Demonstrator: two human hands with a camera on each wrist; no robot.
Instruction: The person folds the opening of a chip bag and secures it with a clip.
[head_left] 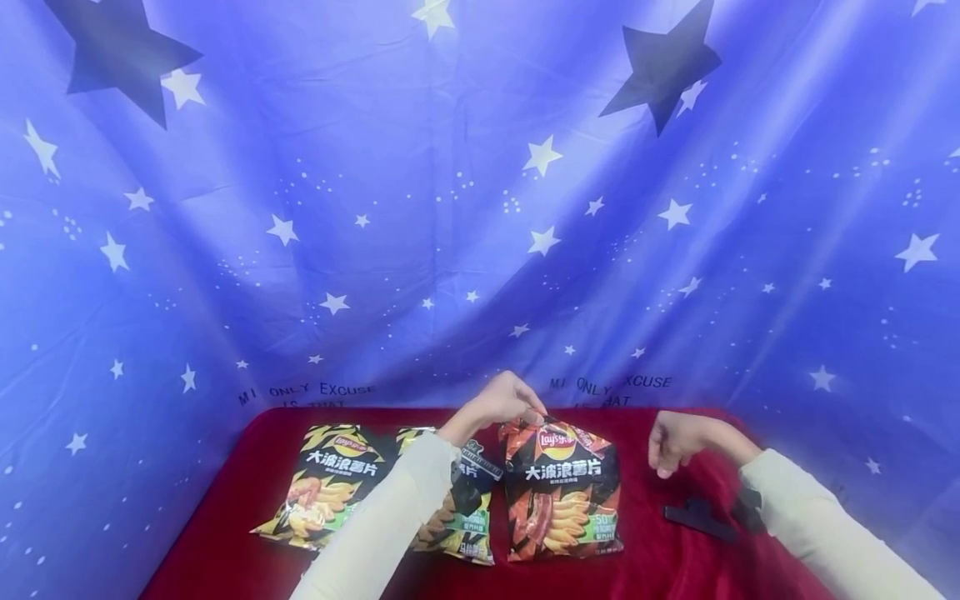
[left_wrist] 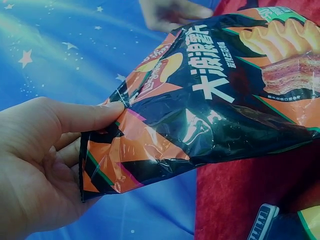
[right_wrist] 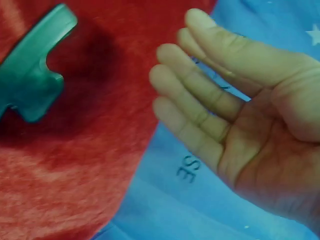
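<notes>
With thumb and fingers, my left hand [head_left: 501, 398] pinches the top edge of a red and black bag of potato chips [head_left: 564, 508]. In the left wrist view the thumb presses on the folded, creased top of the bag [left_wrist: 210, 100], and some fingers are hidden behind it. My right hand [head_left: 678, 442] hovers to the right of the bag, holding nothing. Its fingers are loosely bent in the right wrist view. Below it on the red cloth lies a dark bag clip [head_left: 699, 520], which looks green [right_wrist: 35, 70] from the right wrist.
Left of the held bag, a yellow and black chip bag [head_left: 471, 533] has a dark clip [head_left: 480, 460] with pale markings at its top; my left sleeve partly covers it. Another chip bag [head_left: 330, 492] lies farther left. A blue star-patterned curtain [head_left: 450, 250] hangs behind the red-covered table [head_left: 645, 567].
</notes>
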